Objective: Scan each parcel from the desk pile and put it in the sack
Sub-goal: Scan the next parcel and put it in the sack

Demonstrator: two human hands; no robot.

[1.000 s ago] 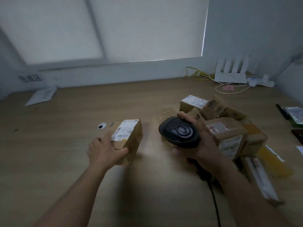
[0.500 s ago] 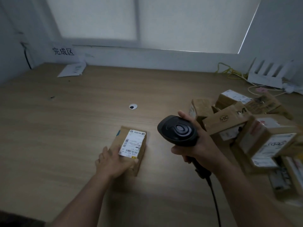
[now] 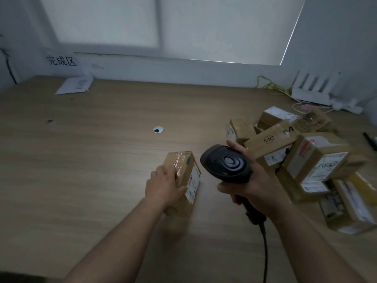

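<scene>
Standing on edge on the surface [image 3: 81,150], the parcel [image 3: 184,168] is being held by the left hand [image 3: 163,186], fingers curled round it, so its label faces the scanner [image 3: 226,163] gripped in the right hand [image 3: 257,186].

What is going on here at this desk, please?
A person appears to be scanning parcels. The left hand grips a small cardboard parcel, its white label turned toward the black scanner, which the right hand holds by the handle. A pile of more parcels lies on the desk to the right. No sack is in view.
</scene>
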